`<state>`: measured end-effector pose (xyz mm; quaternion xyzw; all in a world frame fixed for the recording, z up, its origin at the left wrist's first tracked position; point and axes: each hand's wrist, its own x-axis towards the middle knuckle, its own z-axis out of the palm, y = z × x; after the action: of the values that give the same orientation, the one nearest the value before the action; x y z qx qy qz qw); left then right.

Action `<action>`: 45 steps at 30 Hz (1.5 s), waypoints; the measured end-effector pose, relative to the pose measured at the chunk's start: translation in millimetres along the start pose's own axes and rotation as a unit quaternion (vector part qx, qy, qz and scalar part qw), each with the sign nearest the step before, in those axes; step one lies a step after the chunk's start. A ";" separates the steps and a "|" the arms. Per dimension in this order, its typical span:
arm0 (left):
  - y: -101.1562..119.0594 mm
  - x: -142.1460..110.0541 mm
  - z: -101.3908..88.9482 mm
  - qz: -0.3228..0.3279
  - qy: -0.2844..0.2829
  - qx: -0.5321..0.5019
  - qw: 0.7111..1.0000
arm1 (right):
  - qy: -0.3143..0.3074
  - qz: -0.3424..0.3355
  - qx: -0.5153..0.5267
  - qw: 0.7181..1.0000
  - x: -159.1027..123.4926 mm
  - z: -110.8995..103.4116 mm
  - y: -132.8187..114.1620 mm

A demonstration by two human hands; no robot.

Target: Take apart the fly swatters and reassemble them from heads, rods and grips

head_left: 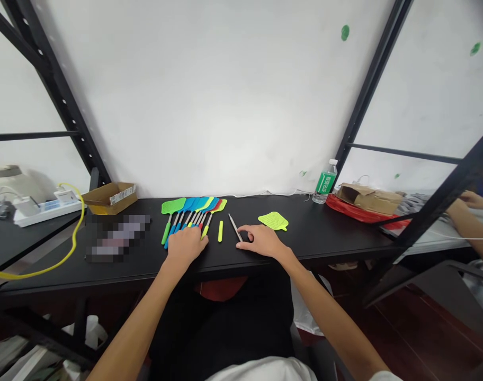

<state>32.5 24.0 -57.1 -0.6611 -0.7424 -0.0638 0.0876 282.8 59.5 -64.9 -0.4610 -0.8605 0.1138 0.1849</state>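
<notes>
1. The right hand (263, 241) is half curled at the lower end of a silver rod (234, 226), its thumb and index finger close about the tip; whether they pinch it cannot be told.
2. The left hand (186, 244), palm down, covers the lower handles of several swatters (173, 206), its thumb near a yellow handle in the row; its grip is hidden, and it may be steadying them.
3. The swatters lie side by side, heads towards the wall (225, 106), handles towards the person, an order that probably keeps each handle within reach.
4. A loose yellow grip (220, 232) lies between the row and the rod; a detached yellow-green swatter head (274, 220) lies just beyond the right hand. The three pieces lie apart, presumably so each can be taken singly.
5. The front edge of the desk (209, 262) runs close below both hands, leaving little margin on the near side.
6. Wider room for moving lies to the right, between the swatter head and the bottle (325, 182); leftward, the row itself limits movement.
</notes>
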 end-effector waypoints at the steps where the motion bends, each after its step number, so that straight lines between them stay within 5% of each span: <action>1: -0.5 0.0 0.3 0.006 0.000 0.001 1.000 | 0.004 0.002 0.001 1.000 0.7 1.1 0.6; 17: 8.6 -7.7 -15.7 -0.017 0.024 -0.098 0.995 | 0.039 0.000 0.030 0.999 4.1 8.7 8.1; 23: 24.0 -11.8 -20.9 0.038 0.056 -0.191 0.979 | 0.089 0.009 0.215 0.972 10.7 12.2 16.2; 26: 44.2 -24.8 -23.1 0.101 0.049 -0.238 0.965 | 0.117 0.038 0.470 0.874 14.1 6.1 7.7; 31: 82.2 -55.3 -19.5 0.185 -0.014 -0.257 0.948 | 0.183 0.078 0.760 0.618 7.6 -16.9 -17.9; 33: 92.3 -63.4 -15.6 0.199 -0.021 -0.284 0.938 | 0.199 0.109 0.793 0.565 1.8 -24.9 -22.7; 35: 99.1 -67.3 -12.7 0.204 -0.022 -0.338 0.918 | 0.197 0.134 0.799 0.552 -3.6 -30.7 -24.3; 38: 106.3 -68.8 -13.5 0.203 -0.094 -0.499 0.837 | 0.183 0.128 0.799 0.559 -9.0 -38.7 -24.9; 43: 113.7 -76.7 -27.3 0.095 -0.400 -0.735 0.539 | 0.151 0.064 0.823 0.544 -16.9 -66.9 -7.4; 45: 109.7 -77.1 -31.0 0.112 -0.463 -0.739 0.476 | 0.198 0.045 0.831 0.517 -23.2 -84.2 12.8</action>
<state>151.3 -44.4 -45.7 -0.4923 -0.2721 -0.2632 -0.7838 339.8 49.3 1.7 -0.1465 -0.2930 0.6912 0.6441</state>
